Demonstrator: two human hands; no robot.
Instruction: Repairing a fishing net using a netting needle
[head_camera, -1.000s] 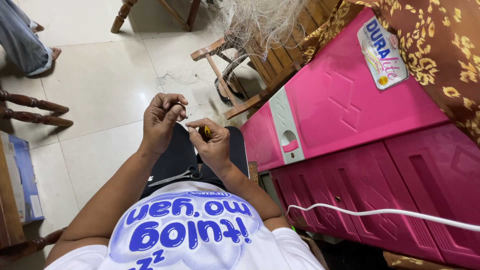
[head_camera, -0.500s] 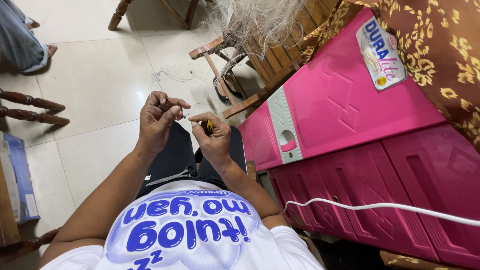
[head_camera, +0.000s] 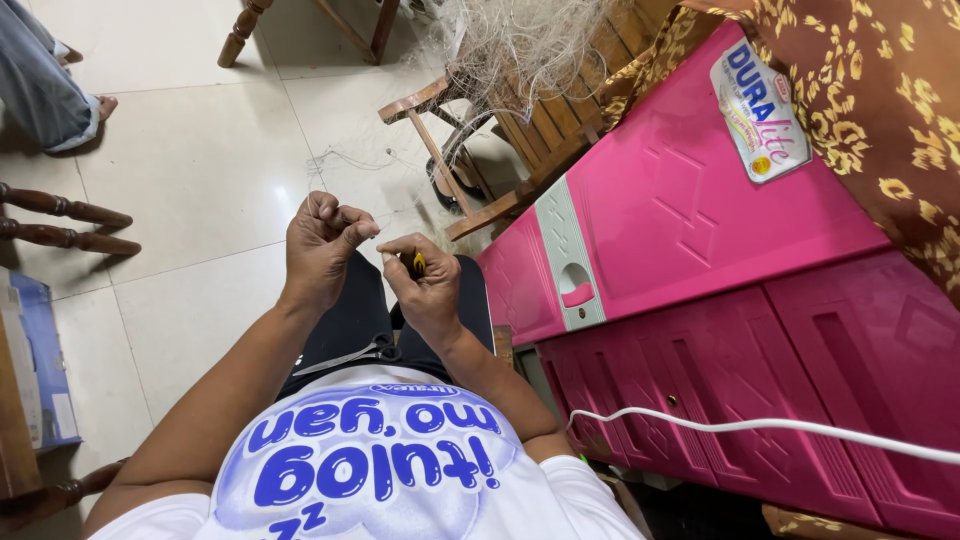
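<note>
Above the lap, both hands are raised and almost touching, fingertips facing. The left hand is clenched, thumb and forefinger pinching a thin pale thread that runs away from the grip toward the tangled pale fishing net draped over the brown wooden chair. The right hand is closed around a small yellow-and-black tool, only its tip showing just inside the grip; what kind of tool, cannot tell.

Change vs a second ago: the hands now sit closer, the left hand has moved in toward the right grip, and the yellow tool has shifted from pointing across to tucked upright against the right fingers. Thread looks tauter between the left grip and the net. Judgement: a knot or loop is being drawn tight right between the two grips, mid-stitch.

Below the grips, metal scissors lie on the black shorts. Right of the grips stands a pink plastic cabinet; a white cable crosses its lower front.
</note>
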